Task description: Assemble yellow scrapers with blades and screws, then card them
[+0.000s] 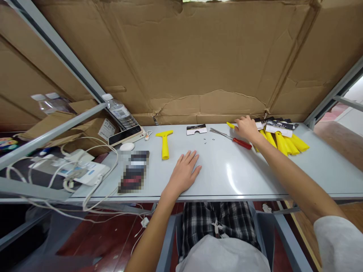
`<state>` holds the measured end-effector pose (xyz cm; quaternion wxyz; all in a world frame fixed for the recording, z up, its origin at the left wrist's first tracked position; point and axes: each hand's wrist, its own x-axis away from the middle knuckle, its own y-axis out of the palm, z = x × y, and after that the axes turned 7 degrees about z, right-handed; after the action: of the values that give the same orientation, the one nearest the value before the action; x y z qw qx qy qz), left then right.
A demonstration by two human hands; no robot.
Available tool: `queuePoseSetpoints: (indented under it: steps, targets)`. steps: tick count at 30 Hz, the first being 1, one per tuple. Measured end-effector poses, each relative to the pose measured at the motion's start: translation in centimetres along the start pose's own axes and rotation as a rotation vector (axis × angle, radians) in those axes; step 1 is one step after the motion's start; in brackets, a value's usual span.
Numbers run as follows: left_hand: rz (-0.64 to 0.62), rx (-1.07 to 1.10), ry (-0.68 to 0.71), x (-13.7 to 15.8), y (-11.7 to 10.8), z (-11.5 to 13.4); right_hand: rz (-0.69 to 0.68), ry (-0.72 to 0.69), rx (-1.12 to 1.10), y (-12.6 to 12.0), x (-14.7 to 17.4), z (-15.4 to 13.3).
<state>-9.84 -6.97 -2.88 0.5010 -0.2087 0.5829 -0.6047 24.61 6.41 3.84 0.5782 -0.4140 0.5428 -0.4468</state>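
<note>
My left hand lies flat on the grey-white table with its fingers spread, holding nothing. Farther back on the right, my right hand has its fingers closed over a yellow scraper, whose tip pokes out on the left; the hand covers most of it. Beside that hand lies a pile of yellow scrapers with black-and-white card sleeves. A single T-shaped yellow scraper rests left of centre. Between the hands are a red-handled screwdriver, a loose card sleeve and several tiny dark bits.
On the left stand a phone, a white oval case, a pixelated flat object, a power strip with tangled white cables, a plastic bottle and a cardboard box. Cardboard walls the back; metal posts flank it.
</note>
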Motion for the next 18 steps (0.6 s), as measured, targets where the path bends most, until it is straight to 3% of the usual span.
queuePoseSetpoints:
  steps: [8, 11, 14, 16, 18]
  targets:
    - [0.076, 0.038, -0.015, 0.0, 0.0, 0.3, -0.11, -0.183, -0.036, 1.1, -1.2, -3.7]
    - [0.217, -0.013, -0.099, -0.9, -1.1, -0.3, -0.117, -0.246, -0.077, 1.0, -0.1, -4.5]
    - [0.39, -0.139, -0.301, -3.1, -2.9, -2.6, -0.094, -0.268, -0.114, 0.6, 1.2, -4.7]
    - [0.357, -0.218, -0.429, -5.0, -4.0, -5.0, -0.06, -0.27, -0.139, 0.3, 2.1, -4.7]
    - [0.204, -0.255, -0.519, -6.5, -4.6, -7.2, -0.038, -0.278, -0.166, 0.2, 3.0, -4.7]
